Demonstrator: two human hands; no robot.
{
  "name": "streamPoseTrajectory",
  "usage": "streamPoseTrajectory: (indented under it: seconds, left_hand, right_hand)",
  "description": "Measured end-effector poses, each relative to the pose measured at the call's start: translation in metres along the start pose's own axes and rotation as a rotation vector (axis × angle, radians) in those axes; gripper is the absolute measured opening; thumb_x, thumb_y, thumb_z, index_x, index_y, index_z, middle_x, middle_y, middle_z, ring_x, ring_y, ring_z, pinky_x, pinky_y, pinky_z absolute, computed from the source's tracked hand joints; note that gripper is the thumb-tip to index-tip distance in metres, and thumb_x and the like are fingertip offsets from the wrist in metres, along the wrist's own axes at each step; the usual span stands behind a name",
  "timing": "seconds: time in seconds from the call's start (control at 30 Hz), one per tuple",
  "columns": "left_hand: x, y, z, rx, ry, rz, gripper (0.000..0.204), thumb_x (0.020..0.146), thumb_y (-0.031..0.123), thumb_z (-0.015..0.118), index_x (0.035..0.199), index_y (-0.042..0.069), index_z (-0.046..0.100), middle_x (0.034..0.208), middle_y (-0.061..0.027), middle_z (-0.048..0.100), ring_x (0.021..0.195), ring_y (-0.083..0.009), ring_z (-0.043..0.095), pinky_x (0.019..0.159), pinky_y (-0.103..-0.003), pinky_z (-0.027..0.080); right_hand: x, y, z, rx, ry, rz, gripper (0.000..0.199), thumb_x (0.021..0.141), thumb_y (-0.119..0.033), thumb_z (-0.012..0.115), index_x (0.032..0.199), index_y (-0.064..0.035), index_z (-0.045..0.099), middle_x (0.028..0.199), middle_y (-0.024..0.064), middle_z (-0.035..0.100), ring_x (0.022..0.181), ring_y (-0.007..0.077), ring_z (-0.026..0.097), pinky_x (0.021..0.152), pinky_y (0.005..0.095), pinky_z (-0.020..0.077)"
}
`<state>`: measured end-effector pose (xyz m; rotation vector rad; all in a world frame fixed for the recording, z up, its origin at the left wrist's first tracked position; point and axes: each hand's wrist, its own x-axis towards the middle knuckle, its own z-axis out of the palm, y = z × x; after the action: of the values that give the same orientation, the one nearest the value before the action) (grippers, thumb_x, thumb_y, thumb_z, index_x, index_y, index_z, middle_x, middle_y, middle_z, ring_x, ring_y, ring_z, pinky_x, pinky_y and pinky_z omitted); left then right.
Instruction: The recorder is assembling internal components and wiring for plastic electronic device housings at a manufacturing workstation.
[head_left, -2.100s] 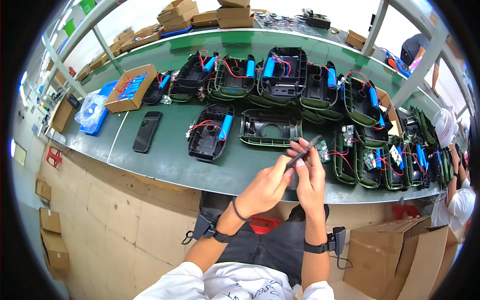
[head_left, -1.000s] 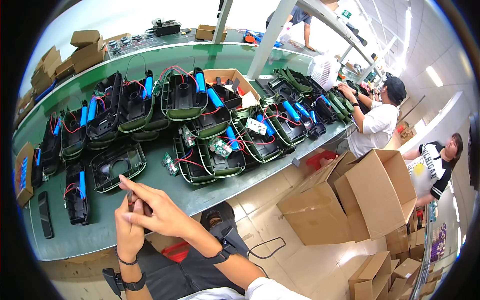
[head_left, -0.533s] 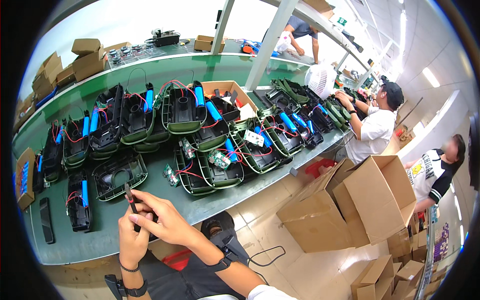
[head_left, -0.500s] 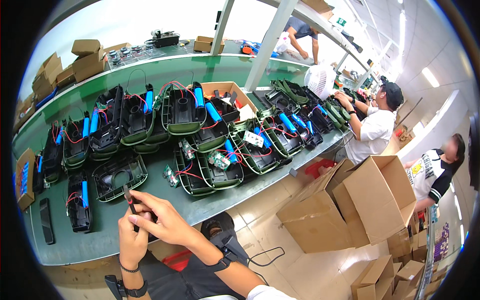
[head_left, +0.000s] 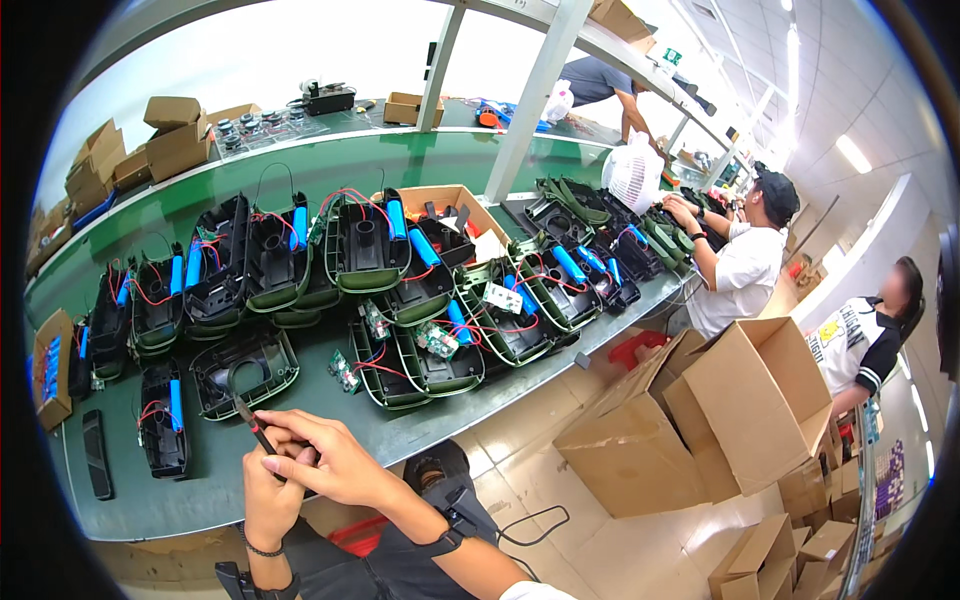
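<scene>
A slim black tool with a red band and a greyish tip (head_left: 254, 424) points up and away from me; I cannot tell its exact kind. My left hand (head_left: 268, 492) is closed round its lower part. My right hand (head_left: 335, 458) is closed too, its fingers over the left hand and its thumb against the tool. Just beyond the tip, a green-rimmed black housing shell (head_left: 215, 385) with a round opening lies on the bench. Left of my hands is a small black shell (head_left: 163, 425) with a blue cylindrical cell and red wires.
Green-rimmed shells (head_left: 368, 250) with blue cells, wires and circuit boards (head_left: 436, 341) cover the green bench (head_left: 230, 495). A black rectangular piece (head_left: 97, 455) lies left. Cardboard boxes (head_left: 640, 425) stand on the floor at right. A co-worker (head_left: 745, 260) works farther along; another person stands behind.
The tool has tilted a little, showing more of its tip and red band. Both hands stay together round it. The whole view has shifted slightly.
</scene>
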<state>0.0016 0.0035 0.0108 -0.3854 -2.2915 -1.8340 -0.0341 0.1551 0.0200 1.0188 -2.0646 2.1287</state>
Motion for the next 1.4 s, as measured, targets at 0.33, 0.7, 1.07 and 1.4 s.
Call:
streamPoseTrajectory:
  seconds: [0.33,0.7,1.07,1.4]
  left_hand:
    - [0.002,0.005,0.005,0.027,0.019,0.037,0.019,0.09,0.002,0.072,0.106,-0.004,0.064,0.078,-0.0115,0.071,0.069,-0.0142,0.067,0.063,-0.03,0.051]
    - [0.0,0.009,0.003,0.002,0.011,-0.042,0.023,0.089,0.004,0.075,0.107,-0.005,0.064,0.08,-0.011,0.071,0.072,-0.0157,0.068,0.064,-0.029,0.053]
    - [0.002,0.007,0.006,0.005,0.036,0.03,0.021,0.09,0.003,0.074,0.106,-0.005,0.064,0.08,-0.0108,0.071,0.071,-0.0156,0.069,0.064,-0.029,0.053]
    - [0.0,0.007,0.004,-0.014,0.008,-0.008,0.02,0.089,0.001,0.074,0.105,-0.005,0.064,0.079,-0.011,0.071,0.07,-0.0146,0.068,0.062,-0.028,0.053]
  right_hand:
    - [0.0,0.002,0.003,0.083,0.023,0.062,0.069,0.091,-0.016,0.078,0.151,0.0015,0.048,0.132,0.0191,0.067,0.114,0.0233,0.069,0.098,0.0364,0.0537]
    - [0.001,0.002,0.002,-0.048,0.104,-0.084,0.069,0.09,-0.017,0.08,0.15,-0.0007,0.05,0.135,0.0179,0.067,0.118,0.0235,0.068,0.101,0.037,0.0529]
    - [0.001,-0.001,0.001,0.075,0.046,0.006,0.063,0.089,-0.018,0.081,0.142,0.0043,0.056,0.114,0.0142,0.074,0.103,0.0198,0.07,0.095,0.0346,0.0545]
    - [0.001,-0.001,0.003,0.08,0.053,-0.009,0.059,0.09,-0.018,0.08,0.14,0.0045,0.057,0.108,0.012,0.074,0.102,0.0194,0.07,0.092,0.0342,0.0554]
